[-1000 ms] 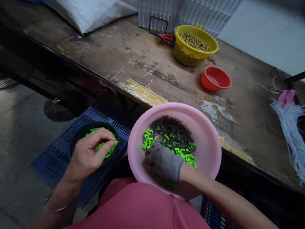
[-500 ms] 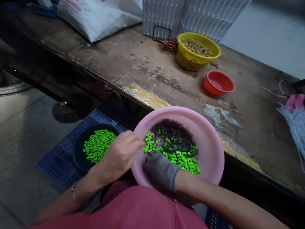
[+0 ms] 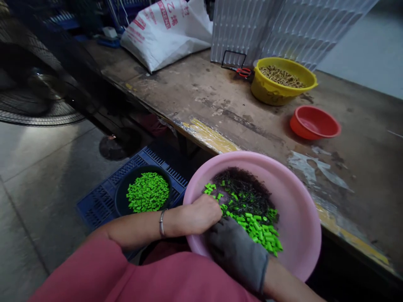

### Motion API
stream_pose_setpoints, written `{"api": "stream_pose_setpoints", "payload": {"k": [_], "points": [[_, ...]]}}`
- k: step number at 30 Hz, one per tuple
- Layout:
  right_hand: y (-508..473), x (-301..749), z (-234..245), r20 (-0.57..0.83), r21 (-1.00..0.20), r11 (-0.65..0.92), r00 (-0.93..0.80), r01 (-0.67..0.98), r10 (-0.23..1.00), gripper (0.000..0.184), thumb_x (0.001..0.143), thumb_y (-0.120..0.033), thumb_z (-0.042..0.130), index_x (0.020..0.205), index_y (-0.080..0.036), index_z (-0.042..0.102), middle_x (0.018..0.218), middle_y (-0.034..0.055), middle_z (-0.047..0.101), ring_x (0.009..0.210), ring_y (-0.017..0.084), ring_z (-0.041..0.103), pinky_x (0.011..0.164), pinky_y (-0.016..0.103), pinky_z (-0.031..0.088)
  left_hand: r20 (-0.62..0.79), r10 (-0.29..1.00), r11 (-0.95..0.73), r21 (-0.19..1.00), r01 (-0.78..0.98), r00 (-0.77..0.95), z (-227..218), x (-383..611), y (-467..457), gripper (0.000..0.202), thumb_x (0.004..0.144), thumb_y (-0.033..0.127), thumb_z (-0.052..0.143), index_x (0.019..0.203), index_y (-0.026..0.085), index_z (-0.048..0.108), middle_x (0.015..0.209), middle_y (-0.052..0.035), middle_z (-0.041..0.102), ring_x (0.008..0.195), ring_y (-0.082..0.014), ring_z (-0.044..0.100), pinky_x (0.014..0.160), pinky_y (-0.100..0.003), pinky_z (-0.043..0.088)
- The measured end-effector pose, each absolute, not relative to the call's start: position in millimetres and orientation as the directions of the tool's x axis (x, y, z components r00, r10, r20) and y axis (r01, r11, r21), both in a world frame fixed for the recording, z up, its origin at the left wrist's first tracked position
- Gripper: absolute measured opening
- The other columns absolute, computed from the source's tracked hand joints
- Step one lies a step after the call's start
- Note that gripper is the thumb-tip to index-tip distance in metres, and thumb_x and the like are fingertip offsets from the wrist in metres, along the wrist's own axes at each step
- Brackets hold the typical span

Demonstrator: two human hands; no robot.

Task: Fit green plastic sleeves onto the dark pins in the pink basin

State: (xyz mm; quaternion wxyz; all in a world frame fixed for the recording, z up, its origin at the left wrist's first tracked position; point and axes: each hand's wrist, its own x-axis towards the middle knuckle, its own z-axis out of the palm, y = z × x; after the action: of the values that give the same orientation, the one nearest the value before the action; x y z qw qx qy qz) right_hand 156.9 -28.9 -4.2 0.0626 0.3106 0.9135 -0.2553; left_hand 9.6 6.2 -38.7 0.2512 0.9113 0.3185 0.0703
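My bare left hand, a metal bangle on its wrist, is over the near left side of a pink basin. Its fingers are curled closed, and what they hold, if anything, is hidden. Against it, inside the basin, lies my right hand in a grey glove, its fingers bent and partly covered; I cannot make out anything in them. Short bright green plastic tubes lie loose beside the gloved hand. Behind them is a heap of fine black pieces with some green tubes mixed in.
To the left, a dark bowl of green pieces stands on a blue plastic crate. The worktable carries a yellow tub of brass-coloured pieces, a red bowl, red-handled scissors and a white sack. A fan stands at left.
My left hand has moved right, from the basin's left rim to over its inside, against the gloved hand. The view has shifted left, showing more of the fan.
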Motion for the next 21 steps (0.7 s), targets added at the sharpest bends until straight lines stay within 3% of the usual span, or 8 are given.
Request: {"api": "stream_pose_setpoints", "payload": {"k": [3, 6, 11, 13, 15, 17, 19, 21], "points": [[-30, 175, 2, -0.208, -0.585, 0.515, -0.73, 0.626, 0.651, 0.015, 0.087, -0.018, 0.054, 0.085, -0.019, 0.069, 0.091, 0.0035, 0.07, 0.083, 0.017, 0.061, 0.077, 0.029, 0.047, 0.013, 0.651, -0.596, 0.627, 0.501, 0.759, -48, 5, 2, 0.022, 0.079, 0.004, 0.047, 0.063, 0.018, 0.054, 0.069, -0.0093, 0.059, 0.066, -0.0207, 0.049, 0.068, -0.034, 0.04], [-26, 190, 8, -0.191, -0.723, 0.282, -0.574, 0.631, 0.797, 0.017, 0.085, -0.018, 0.051, 0.08, -0.019, 0.067, 0.076, -0.0001, 0.068, 0.069, 0.014, 0.059, 0.066, 0.025, 0.045, 0.019, 0.653, -0.529, 0.726, 0.438, 0.757, -49, 2, 0, 0.02, 0.081, 0.007, 0.046, 0.067, 0.018, 0.055, 0.071, -0.0083, 0.057, 0.068, -0.0207, 0.048, 0.073, -0.035, 0.04], [-20, 201, 16, -0.269, -0.867, -0.071, -0.341, 0.494, 0.901, 0.014, 0.084, -0.023, 0.053, 0.085, -0.02, 0.066, 0.08, -0.0014, 0.068, 0.073, 0.014, 0.06, 0.068, 0.024, 0.047, -0.045, 0.588, -0.604, 0.64, 0.475, 0.808, -22, 2, 10, 0.021, 0.079, 0.004, 0.044, 0.085, 0.013, 0.063, 0.089, -0.0116, 0.06, 0.085, -0.0233, 0.052, 0.084, -0.038, 0.042], [-20, 202, 19, -0.271, -0.881, -0.122, -0.276, 0.457, 0.922, 0.014, 0.084, -0.026, 0.053, 0.084, -0.02, 0.066, 0.08, -0.0013, 0.067, 0.074, 0.014, 0.06, 0.068, 0.025, 0.047, -0.052, 0.596, -0.556, 0.694, 0.458, 0.801, -8, 2, 16, 0.025, 0.079, 0.004, 0.045, 0.091, 0.014, 0.065, 0.098, -0.0111, 0.059, 0.093, -0.0232, 0.053, 0.088, -0.039, 0.042], [-20, 203, 25, -0.255, -0.883, -0.138, -0.212, 0.449, 0.943, 0.014, 0.083, -0.027, 0.053, 0.082, -0.019, 0.065, 0.078, -0.0011, 0.066, 0.073, 0.014, 0.058, 0.066, 0.025, 0.047, -0.078, 0.632, -0.351, 0.858, 0.374, 0.771, 3, 2, 22, 0.024, 0.082, 0.009, 0.046, 0.09, 0.016, 0.067, 0.098, -0.0084, 0.06, 0.09, -0.0198, 0.056, 0.085, -0.036, 0.045], [-21, 203, 31, -0.227, -0.884, -0.138, -0.152, 0.446, 0.962, 0.013, 0.082, -0.027, 0.053, 0.08, -0.019, 0.064, 0.076, -0.0009, 0.065, 0.071, 0.014, 0.058, 0.065, 0.025, 0.046, -0.163, 0.659, 0.011, 0.978, 0.207, 0.734, 6, 2, 25, 0.019, 0.085, 0.018, 0.049, 0.09, 0.016, 0.068, 0.097, -0.0068, 0.06, 0.079, -0.0156, 0.06, 0.077, -0.033, 0.05], [-23, 202, 36, -0.196, -0.892, -0.134, -0.102, 0.432, 0.975, 0.012, 0.081, -0.026, 0.053, 0.079, -0.019, 0.064, 0.075, -0.0005, 0.066, 0.07, 0.014, 0.058, 0.065, 0.025, 0.047, -0.28, 0.657, 0.359, 0.933, 0.037, 0.7, 3, 3, 25, 0.016, 0.081, 0.025, 0.06, 0.091, 0.015, 0.068, 0.1, -0.0066, 0.06, 0.073, -0.0136, 0.063, 0.072, -0.031, 0.052], [-26, 200, 40, -0.154, -0.901, -0.118, -0.053, 0.418, 0.987, 0.011, 0.079, -0.024, 0.054, 0.077, -0.02, 0.064, 0.074, -0.0001, 0.066, 0.069, 0.014, 0.059, 0.065, 0.026, 0.048, -0.368, 0.651, 0.55, 0.831, -0.079, 0.664, -1, 5, 23, 0.021, 0.071, 0.024, 0.072, 0.089, 0.014, 0.068, 0.101, -0.006, 0.06, 0.073, -0.0136, 0.064, 0.071, -0.03, 0.054]]}}
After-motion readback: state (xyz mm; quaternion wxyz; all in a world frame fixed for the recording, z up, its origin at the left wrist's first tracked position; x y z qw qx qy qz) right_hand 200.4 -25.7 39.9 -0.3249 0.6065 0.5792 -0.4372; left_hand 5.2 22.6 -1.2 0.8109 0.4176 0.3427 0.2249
